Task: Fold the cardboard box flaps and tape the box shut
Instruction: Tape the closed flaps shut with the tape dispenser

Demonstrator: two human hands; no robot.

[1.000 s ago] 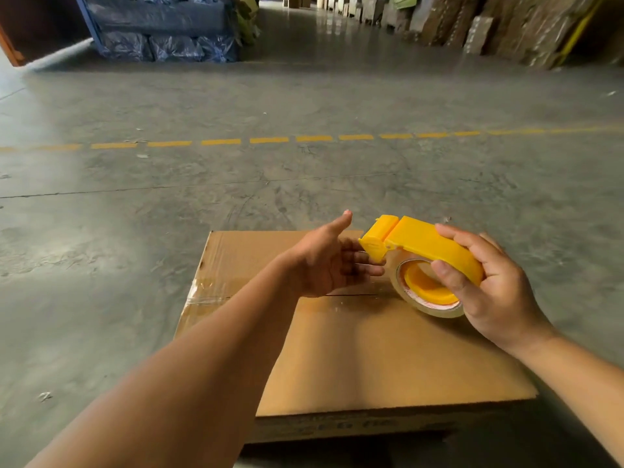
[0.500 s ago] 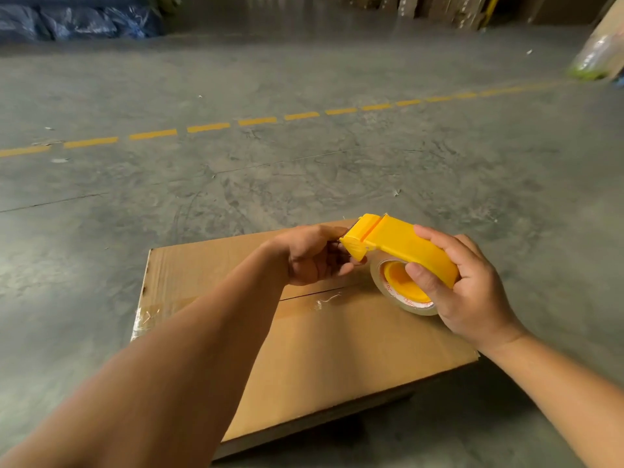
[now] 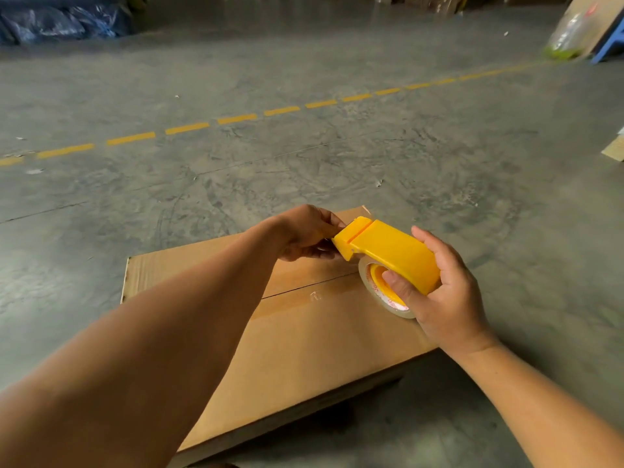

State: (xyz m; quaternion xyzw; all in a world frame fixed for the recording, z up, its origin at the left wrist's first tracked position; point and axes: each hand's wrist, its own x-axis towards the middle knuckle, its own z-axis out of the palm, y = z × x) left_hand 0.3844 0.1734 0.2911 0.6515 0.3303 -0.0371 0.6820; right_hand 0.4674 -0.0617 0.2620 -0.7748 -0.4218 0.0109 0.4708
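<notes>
One cardboard box (image 3: 304,336) lies flat on the concrete floor (image 3: 337,170), low and broad, its long axis running from the lower right toward the upper left of the view. Its two top flaps are folded down and meet along a single dark seam (image 3: 304,288) that follows that long axis; a shiny strip of clear tape seems to lie over part of the seam, though how far it reaches cannot be told. One yellow tape dispenser (image 3: 391,253) hovers just above the box near its far right end, its cutter end pointing left toward the far edge and carrying one roll of tape (image 3: 381,292) beneath the handle. The right hand (image 3: 442,295) wraps around the handle, thumb pressed into the roll's yellow core. The left hand (image 3: 304,234) reaches across the box with fingers curled at the cutter end; they appear to pinch the tape's loose end, but the tape itself is too faint to see. One dashed yellow line (image 3: 236,119) crosses the floor beyond, with blue-wrapped bundles (image 3: 60,21) at far left
</notes>
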